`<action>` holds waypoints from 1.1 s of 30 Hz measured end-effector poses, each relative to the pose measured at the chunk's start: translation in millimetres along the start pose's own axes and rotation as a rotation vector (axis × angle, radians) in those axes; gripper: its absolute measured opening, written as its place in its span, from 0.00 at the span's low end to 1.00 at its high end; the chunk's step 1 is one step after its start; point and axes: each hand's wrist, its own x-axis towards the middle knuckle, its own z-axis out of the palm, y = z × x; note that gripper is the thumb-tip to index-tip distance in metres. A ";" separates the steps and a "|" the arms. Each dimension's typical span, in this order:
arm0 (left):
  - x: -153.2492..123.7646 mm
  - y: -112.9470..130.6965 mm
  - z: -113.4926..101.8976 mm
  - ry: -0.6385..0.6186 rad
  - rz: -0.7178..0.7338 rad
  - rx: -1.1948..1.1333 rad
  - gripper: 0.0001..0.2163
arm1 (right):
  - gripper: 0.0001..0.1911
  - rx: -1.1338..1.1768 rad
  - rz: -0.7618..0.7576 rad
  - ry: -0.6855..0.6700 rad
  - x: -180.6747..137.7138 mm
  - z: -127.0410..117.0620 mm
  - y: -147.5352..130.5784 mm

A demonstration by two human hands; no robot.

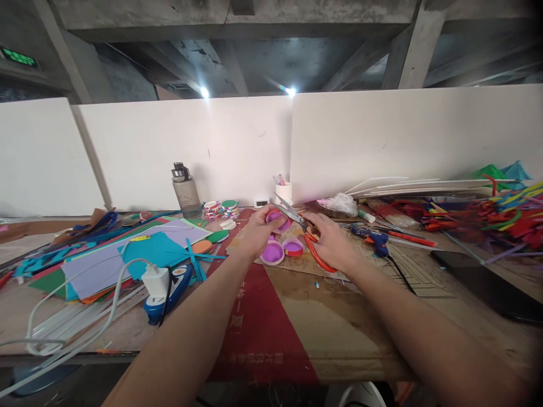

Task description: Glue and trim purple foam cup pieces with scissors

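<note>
Fingers of my left hand [258,229] are closed on a small round purple piece with a pale rim [280,222], held just above the work surface. Orange-handled scissors [316,254] are in my right hand [328,237], blades apart and pointing up and left, close beside the purple piece. Below my hands, a purple-lined round cup with a pale rim [272,253] stands next to another purple-lined cup with a red side [293,247]. Both rest on a cardboard sheet [305,272].
On the left lie coloured sheets [95,268], a blue power strip [169,297] with white cables and a grey bottle [185,192]. On the right are a blue glue gun [376,243], a black phone-like slab [487,285] and bundled coloured strips [504,215]. White boards [190,147] stand behind.
</note>
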 end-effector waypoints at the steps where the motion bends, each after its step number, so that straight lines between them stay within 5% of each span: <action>1: 0.5 -0.6 -1.1 -0.006 0.000 -0.001 0.18 | 0.23 -0.008 0.005 -0.009 -0.1 -1.0 -0.9; 33: 2.9 6.1 -13.7 -0.083 -0.024 0.104 0.16 | 0.24 -0.139 -0.047 -0.094 -0.8 -14.0 -1.7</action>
